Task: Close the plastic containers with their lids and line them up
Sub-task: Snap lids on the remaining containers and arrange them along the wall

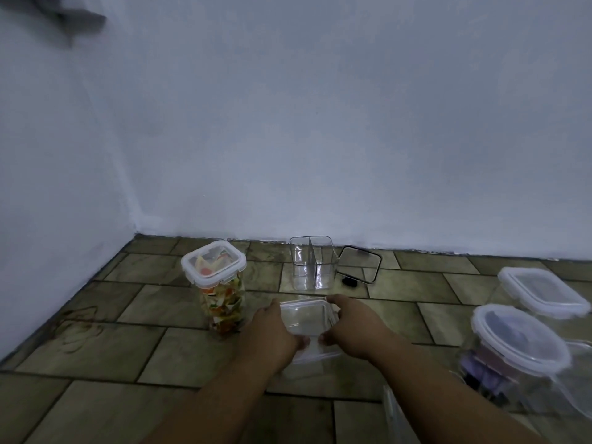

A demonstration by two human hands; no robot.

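A clear square container (309, 318) with a white-rimmed lid sits on the tiled floor between my hands. My left hand (272, 334) grips its left side and my right hand (352, 328) grips its right side, thumbs pressing on the near edge of the lid. To the left stands a tall lidded container (217, 283) filled with colourful pieces. Behind, by the wall, an open clear divided container (312, 264) stands next to its dark-rimmed lid (360, 262), which lies apart on the floor. Two lidded containers, one nearer (519, 341) and one farther (541, 291), sit at the right.
A pale wall (320, 139) runs along the back and left, meeting in a corner at the left. The floor (128, 363) is brown tile. Another clear plastic piece (397, 415) shows at the bottom right, partly behind my right forearm.
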